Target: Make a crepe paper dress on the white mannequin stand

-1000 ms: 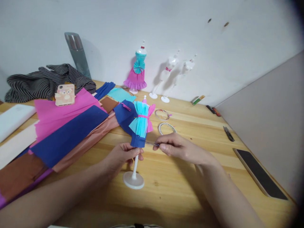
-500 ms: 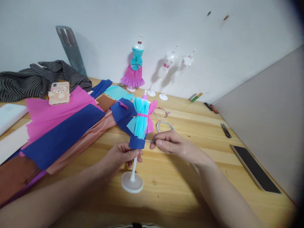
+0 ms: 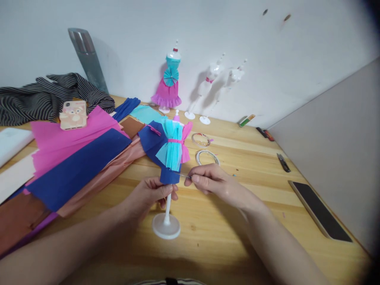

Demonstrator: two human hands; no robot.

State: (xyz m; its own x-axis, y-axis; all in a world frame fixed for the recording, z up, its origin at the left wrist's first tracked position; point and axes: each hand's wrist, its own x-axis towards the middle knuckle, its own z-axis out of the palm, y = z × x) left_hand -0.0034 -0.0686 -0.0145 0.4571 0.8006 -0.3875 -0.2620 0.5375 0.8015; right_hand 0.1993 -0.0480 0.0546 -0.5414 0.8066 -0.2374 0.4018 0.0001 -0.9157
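A small dress-form mannequin (image 3: 168, 206) stands on a round white base in front of me, dressed in crepe paper. It wears a pleated turquoise piece (image 3: 172, 148) with a pink band around it, a pink piece at its right side, and a blue skirt (image 3: 170, 177) below. My left hand (image 3: 157, 192) grips the mannequin just under the skirt, fingers wrapped behind the white pole. Pinched in my right hand (image 3: 208, 180) is a thin metal tool (image 3: 184, 175), its tip at the skirt's right edge beneath the turquoise pleats. Whether the tip enters the paper is unclear.
Crepe paper sheets (image 3: 80, 170) and a phone (image 3: 73, 115) lie at left, near striped cloth (image 3: 26, 99) and a bottle (image 3: 89, 59). Behind stand a dressed mannequin (image 3: 168, 93) and two bare ones. Tape rolls (image 3: 207, 152), a cutter (image 3: 283, 162) and a dark slab (image 3: 319, 211) lie rightward.
The mannequin's top has shifted slightly left and away from me, its base slightly right. Both hands keep their holds, and the tool's tip stays at the skirt edge.
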